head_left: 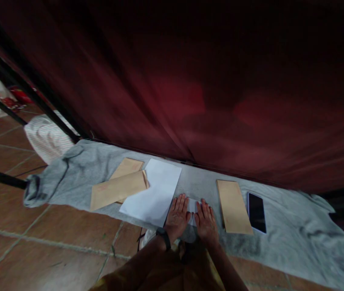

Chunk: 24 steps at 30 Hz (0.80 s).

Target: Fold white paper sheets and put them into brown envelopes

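Note:
Both palms press down on a small piece of white paper (193, 205) lying on the grey cloth. My left hand (177, 215), with a dark band on its wrist, rests flat over the paper's left side, its fingers stretched out. Over the right side lies my right hand (206, 221), also flat with fingers extended. Between the thumbs a strip of the paper shows; the rest is hidden under the hands. Left of my left hand are larger white sheets (156, 194). A stack of brown envelopes (234, 206) lies to the right of my right hand.
More brown envelopes (119, 189) overlap the white sheets on the left. A phone (256, 212) lies beside the right stack. The grey cloth (299, 230) covers a long low surface against a dark red curtain (172, 97). Black metal bars (32, 89) stand at left above the tiled floor (77, 230).

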Each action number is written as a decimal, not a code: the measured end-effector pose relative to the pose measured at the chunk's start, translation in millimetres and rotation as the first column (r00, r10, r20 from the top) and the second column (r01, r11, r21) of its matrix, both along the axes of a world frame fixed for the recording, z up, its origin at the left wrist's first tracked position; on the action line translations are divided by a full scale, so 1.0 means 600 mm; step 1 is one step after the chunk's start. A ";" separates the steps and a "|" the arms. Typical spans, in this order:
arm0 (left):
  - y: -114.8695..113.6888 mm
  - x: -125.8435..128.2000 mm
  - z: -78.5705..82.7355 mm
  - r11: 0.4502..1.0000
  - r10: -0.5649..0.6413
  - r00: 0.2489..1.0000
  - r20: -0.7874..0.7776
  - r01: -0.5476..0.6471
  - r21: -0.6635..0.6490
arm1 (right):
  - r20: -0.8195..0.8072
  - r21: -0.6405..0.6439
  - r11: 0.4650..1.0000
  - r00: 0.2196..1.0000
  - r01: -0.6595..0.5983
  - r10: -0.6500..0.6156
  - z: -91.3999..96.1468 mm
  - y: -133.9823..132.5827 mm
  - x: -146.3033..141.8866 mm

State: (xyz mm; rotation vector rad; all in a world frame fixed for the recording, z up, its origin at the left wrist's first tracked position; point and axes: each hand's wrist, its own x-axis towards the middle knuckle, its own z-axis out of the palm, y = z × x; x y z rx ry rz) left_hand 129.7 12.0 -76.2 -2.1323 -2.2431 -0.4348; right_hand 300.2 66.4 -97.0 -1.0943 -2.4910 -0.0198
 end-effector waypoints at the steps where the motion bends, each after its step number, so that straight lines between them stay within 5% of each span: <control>1: -0.003 -0.001 0.000 1.000 -0.005 1.000 0.003 0.005 0.007 | -0.001 0.003 1.000 1.000 0.000 0.000 0.000 0.000 0.000; 16: -0.141 -0.003 -0.028 0.992 -0.095 0.994 0.059 0.100 -0.080 | -0.031 -0.015 1.000 0.999 0.020 -0.021 0.004 -0.007 0.001; 20: -0.127 -0.011 0.010 0.992 -0.086 0.996 0.035 0.088 -0.088 | -0.028 -0.004 1.000 0.999 0.022 -0.023 0.002 -0.007 0.000; 24: -0.092 -0.122 0.083 0.995 0.093 0.996 -0.004 -0.094 -0.033 | -0.011 -0.010 1.000 1.000 0.029 -0.029 -0.001 -0.005 0.001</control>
